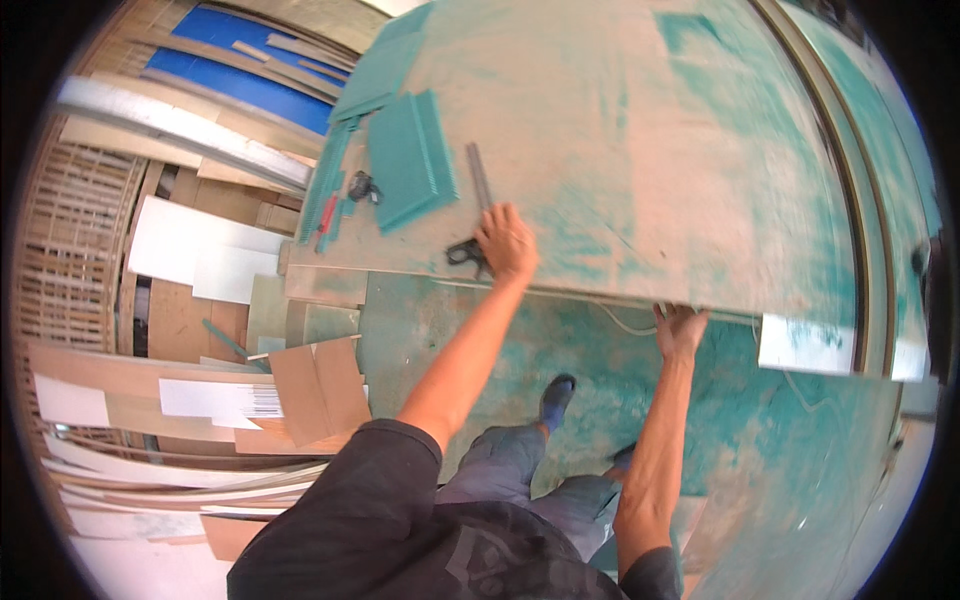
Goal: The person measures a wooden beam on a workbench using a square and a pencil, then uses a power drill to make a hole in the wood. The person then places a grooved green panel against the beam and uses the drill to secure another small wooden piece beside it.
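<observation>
Left hand [507, 243]: over a black-handled tool [480, 178] on the table [620, 180] | Right hand [681, 332]: fingers at near table edge | Table's left end: teal panels [408, 165], red tool [327, 214] | Lower left: brown cardboard [320, 392]

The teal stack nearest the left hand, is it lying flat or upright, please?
Lying flat: the teal stack shows its broad face upward.

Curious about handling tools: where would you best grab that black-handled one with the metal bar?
Probably by its looped black handle, coming from the near edge of the table: the handle lies toward that edge, while the slim metal bar points away. The left hand partly covers the tool.
</observation>
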